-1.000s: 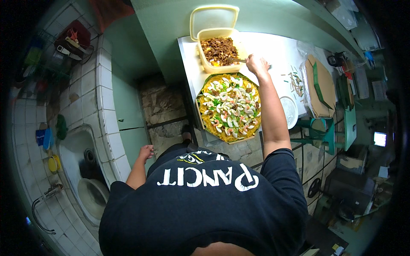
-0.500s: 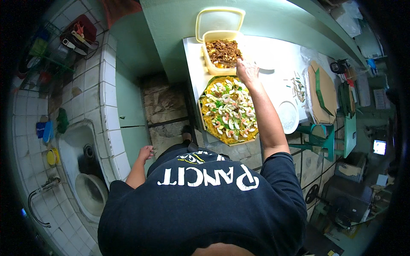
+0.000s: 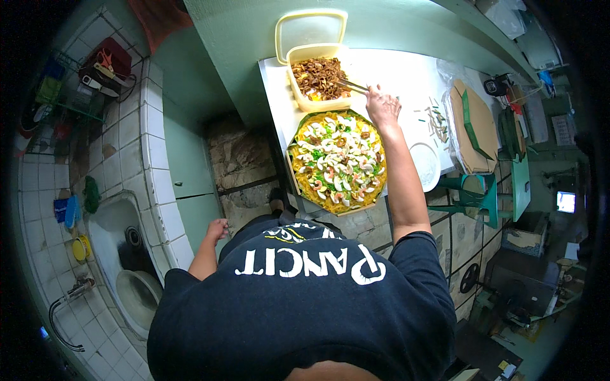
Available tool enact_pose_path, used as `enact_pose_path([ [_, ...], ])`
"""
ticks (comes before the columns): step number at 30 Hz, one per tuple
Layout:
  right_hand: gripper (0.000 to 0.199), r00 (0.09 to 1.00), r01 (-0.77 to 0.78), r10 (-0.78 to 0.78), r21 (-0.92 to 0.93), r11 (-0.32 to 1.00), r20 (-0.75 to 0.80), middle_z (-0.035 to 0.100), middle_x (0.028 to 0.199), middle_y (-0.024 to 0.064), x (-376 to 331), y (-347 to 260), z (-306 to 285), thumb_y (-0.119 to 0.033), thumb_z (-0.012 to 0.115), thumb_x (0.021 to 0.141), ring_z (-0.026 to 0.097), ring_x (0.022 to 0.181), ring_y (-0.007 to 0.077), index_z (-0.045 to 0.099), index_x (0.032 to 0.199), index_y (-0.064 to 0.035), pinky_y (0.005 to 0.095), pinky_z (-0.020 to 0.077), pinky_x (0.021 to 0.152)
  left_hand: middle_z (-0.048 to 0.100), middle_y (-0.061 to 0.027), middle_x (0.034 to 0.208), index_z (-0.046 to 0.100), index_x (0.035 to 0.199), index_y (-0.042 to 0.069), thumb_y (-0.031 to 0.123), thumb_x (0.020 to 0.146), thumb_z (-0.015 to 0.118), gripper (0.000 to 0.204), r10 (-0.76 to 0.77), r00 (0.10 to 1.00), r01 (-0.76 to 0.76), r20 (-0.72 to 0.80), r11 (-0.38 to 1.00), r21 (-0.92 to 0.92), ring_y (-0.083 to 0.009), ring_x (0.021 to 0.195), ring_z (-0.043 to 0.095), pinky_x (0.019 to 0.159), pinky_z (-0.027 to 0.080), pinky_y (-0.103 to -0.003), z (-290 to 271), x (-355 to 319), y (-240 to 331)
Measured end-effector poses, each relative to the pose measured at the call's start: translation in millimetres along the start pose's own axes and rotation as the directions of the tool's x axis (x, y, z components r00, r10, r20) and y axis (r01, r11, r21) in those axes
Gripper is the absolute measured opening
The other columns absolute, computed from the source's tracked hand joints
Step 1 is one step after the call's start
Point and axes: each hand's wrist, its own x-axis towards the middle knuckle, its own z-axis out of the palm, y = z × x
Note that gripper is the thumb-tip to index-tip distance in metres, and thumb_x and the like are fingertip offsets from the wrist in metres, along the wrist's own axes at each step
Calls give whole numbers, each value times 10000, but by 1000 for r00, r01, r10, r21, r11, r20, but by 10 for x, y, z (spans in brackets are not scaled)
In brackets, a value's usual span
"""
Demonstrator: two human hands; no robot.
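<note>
My right hand (image 3: 383,106) reaches out over the white table (image 3: 406,73) and grips metal tongs (image 3: 349,85) whose tips sit in a cream plastic container (image 3: 318,79) of brown fried bits. Just below the container lies a large round tray of noodles (image 3: 337,162) topped with egg slices, shrimp and greens. The container's lid (image 3: 309,30) leans behind it. My left hand (image 3: 217,229) hangs at my side near the tiled counter, fingers loosely curled and holding nothing.
A white round plate (image 3: 424,165) sits right of the noodle tray, with scattered green scraps (image 3: 436,120) and stacked woven trays (image 3: 473,124) beyond. A tiled counter with a sink (image 3: 130,247) runs along my left. A green stool (image 3: 476,197) stands at the right.
My right hand moved from over the noodle tray up toward the container, and the tongs now reach into the brown bits. The left hand stayed at my side.
</note>
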Motion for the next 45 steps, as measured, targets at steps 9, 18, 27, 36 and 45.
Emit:
enact_pose_path([
  [9,304,984,-161,154,76,984,94,677,980,191,304,-65,290,-289,474,916,648,953,375,650,1049,-80,498,498,835,620,12,894,621,1123,134,301,937,546,261,38,999,-38,2,999,-34,-114,680,604,548,469,-263,27,-50,183],
  [18,346,971,-237,231,192,952,56,688,977,145,-149,257,-248,-371,441,946,652,927,359,682,1035,-138,464,490,864,614,16,900,620,1140,148,305,937,533,271,-38,999,38,5,999,-4,-122,681,601,538,470,-275,-56,31,-124],
  [27,101,983,185,-176,284,941,-57,590,828,66,-1540,117,-465,-211,596,890,634,674,293,620,887,-113,406,499,560,615,26,884,624,1132,145,303,940,530,266,42,999,-43,8,998,56,-107,687,600,542,463,-252,46,10,181],
  [36,141,981,188,-195,202,961,15,592,859,69,-1575,98,-426,-232,557,919,643,722,279,633,950,-116,396,505,619,611,16,884,633,1094,133,294,938,547,240,67,997,-68,29,997,24,-104,668,591,544,465,-250,73,-89,307],
  [45,188,988,108,-128,196,975,90,611,882,83,-1651,140,-451,-267,554,913,642,721,303,635,896,-99,423,515,621,610,10,900,628,1114,135,303,942,534,258,3,1000,-3,-13,1000,30,-129,679,597,553,475,-277,-7,-81,-41],
])
